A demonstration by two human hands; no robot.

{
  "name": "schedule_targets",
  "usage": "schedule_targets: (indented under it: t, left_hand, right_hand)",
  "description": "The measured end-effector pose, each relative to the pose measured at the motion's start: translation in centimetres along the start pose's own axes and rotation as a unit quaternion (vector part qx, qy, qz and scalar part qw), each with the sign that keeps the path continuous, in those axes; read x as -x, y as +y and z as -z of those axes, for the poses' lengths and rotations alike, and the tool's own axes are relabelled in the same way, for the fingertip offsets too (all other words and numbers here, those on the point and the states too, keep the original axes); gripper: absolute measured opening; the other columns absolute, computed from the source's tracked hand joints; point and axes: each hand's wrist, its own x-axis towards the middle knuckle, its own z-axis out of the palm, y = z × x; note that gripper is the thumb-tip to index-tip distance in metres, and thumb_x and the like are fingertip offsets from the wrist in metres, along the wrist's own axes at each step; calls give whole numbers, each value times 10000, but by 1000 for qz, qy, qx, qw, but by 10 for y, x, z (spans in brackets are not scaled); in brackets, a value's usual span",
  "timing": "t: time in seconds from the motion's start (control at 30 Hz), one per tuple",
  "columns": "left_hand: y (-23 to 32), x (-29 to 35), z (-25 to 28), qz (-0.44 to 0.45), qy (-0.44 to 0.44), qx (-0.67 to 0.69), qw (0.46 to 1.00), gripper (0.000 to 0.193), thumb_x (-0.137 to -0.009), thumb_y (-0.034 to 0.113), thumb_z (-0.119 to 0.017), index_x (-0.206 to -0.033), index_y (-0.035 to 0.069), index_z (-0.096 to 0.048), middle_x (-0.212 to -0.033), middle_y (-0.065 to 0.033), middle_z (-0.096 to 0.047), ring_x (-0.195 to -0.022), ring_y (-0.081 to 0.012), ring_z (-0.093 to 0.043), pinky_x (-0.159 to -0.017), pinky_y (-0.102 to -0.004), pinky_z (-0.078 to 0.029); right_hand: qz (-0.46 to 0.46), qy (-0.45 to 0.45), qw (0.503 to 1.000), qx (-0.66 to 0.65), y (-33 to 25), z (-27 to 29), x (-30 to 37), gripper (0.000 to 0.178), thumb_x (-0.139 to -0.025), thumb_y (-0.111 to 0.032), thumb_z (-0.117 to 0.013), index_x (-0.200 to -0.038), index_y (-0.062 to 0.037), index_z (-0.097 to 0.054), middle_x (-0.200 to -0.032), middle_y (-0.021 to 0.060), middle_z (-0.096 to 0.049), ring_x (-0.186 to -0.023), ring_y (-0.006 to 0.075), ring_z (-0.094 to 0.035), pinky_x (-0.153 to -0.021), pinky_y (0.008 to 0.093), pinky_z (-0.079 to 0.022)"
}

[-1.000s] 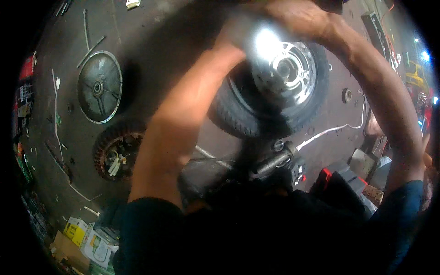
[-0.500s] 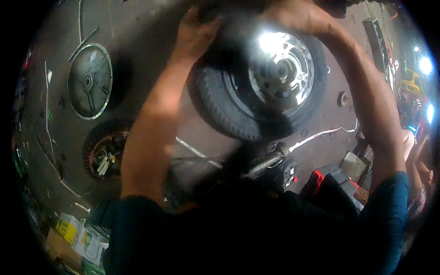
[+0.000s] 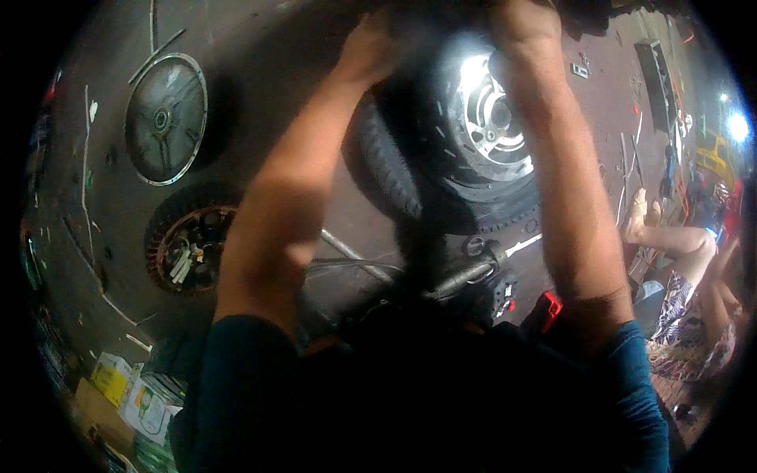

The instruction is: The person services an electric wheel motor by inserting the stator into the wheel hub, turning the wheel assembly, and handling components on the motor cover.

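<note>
Tyred wheel [image 3: 465,150], shiny hub, upper centre of frame, over the floor [image 3: 260,47].
Left hand [image 3: 371,47] and right hand [image 3: 520,24]: both at the tyre's top edge; grip cannot be told, fingers blurred.
Advice: hold both sides evenly, keeping the wheel square.
Nearby: disc cover [image 3: 165,118], upper left; motor part [image 3: 189,248] below it.

Black rubber tyre on a shiny spoked metal wheel [image 3: 473,150] sits top centre on the bare concrete floor [image 3: 315,31]. Round flat metal disc [image 3: 165,118] lies far left of it, ribbed round motor housing [image 3: 189,248] just below that disc. Small cardboard boxes [image 3: 130,394] bottom left.
</note>
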Motion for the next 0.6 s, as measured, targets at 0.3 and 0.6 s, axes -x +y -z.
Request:
schedule_targets:
  t: [0.3, 0.6]
  left_hand:
    - [37, 16, -37, -152, 16, -39, 987, 345, -763, 218, -617, -1080, 85, -591, -1051, -187, -598, -979, -352, -568, -863, -399, -448]
    - [21, 4, -38, -182, -28, -51, 982, 238, -793, 270, -546, -950, 114, -633, -880, -144, -636, -812, -355, -596, -723, -420, -487]
  right_hand:
    - [-125, 31, 979, 157, 31, -29, -3, 417, -801, -252, -626, -1128, -10, -537, -1142, 195, -510, -1022, 308, -543, -842, 378, -464]
    - [500, -258, 815, 137, 10, 70, -47, 562, -709, -326, -685, -1178, -67, -517, -1157, 241, -510, -1081, 356, -507, -914, 438, -405]
